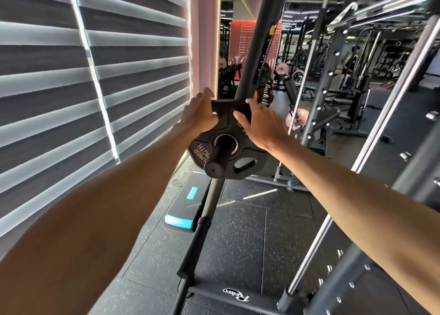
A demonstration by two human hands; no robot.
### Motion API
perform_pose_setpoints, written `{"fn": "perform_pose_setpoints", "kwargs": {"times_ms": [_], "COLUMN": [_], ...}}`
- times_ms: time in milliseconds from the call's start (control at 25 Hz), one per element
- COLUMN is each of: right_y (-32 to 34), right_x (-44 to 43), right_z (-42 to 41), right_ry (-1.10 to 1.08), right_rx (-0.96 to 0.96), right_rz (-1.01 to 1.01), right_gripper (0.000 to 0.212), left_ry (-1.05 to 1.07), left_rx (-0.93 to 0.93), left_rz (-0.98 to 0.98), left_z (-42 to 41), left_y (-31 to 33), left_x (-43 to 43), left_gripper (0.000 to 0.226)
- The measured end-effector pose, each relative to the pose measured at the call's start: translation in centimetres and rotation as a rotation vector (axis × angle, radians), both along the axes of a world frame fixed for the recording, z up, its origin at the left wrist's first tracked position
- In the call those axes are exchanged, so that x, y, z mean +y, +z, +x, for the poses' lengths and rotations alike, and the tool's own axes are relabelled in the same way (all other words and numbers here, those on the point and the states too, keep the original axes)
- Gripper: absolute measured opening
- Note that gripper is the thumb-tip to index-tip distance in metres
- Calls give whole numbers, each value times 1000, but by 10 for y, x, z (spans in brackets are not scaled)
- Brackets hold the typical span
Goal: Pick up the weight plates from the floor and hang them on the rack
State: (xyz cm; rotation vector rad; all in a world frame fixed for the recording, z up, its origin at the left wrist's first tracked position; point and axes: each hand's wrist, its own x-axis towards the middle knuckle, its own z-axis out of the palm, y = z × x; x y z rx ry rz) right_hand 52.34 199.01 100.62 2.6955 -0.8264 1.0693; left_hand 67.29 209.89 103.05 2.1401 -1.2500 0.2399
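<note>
Fingers (pixel 240 117), mine, right: pressed together and laid flat over the upper rim of the weight plate (pixel 228 145), thumb splayed toward its face; tips wrap the top edge at about 1 o'clock of the hub. Fingers, left: loosely spread, thumb hooked under the flat top edge at about 11 o'clock, upper fingers lifting clear of the rim

Right hand (pixel 260 126): palm on the plate's face, wrist bent back, forearm running in from 4 o'clock, bare

Left hand (pixel 198 115): cupping the rim more than gripping it, forearm coming in from 7 o'clock, bare, both arms near full reach

Weight plate: black, with cut-out grips, threaded on the storage peg (pixel 217 159), whose capped end pokes toward me through the bore; plate close against the slanted rack upright (pixel 252 53)

Step in hand, as I judge it: seating the plate. Done well means pushing evenly with both palms until it sits fully back on the peg, keeping thumbs out of the gap behind, and letting go only once the peg carries the weight

Surroundings: step platform (pixel 181 210) on the floor at 7 o'clock of the plate; window blinds (pixel 95 65) at 9 o'clock
</note>
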Motion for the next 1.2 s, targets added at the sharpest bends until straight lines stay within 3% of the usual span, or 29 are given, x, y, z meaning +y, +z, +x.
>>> {"fn": "perform_pose_setpoints", "kwargs": {"times_ms": [80,360,480,760,1000,1200], "right_y": [2,17,10,-69,-192,-283], "right_x": [4,5,-14,-71,-82,-114], "right_z": [-14,-136,-234,-476,-675,-778], "right_ry": [-19,-79,-128,-336,-399,-452], "right_rx": [37,123,166,277,421,512], "right_rz": [58,194,240,421,875,1118], "right_gripper": [53,35,34,41,33,38], "left_ry": [-36,-50,-135,-395,-711,-816], "left_rx": [-31,-374,-295,-172,-83,46], "left_rz": [-31,-153,-158,239,785,1045], "left_z": [-20,-143,-240,-489,-681,-783], "left_y": [9,27,18,-73,-208,-317], "left_x": [4,-12,-41,-145,-196,-242], "left_gripper": [60,27,21,22,27,27]}}
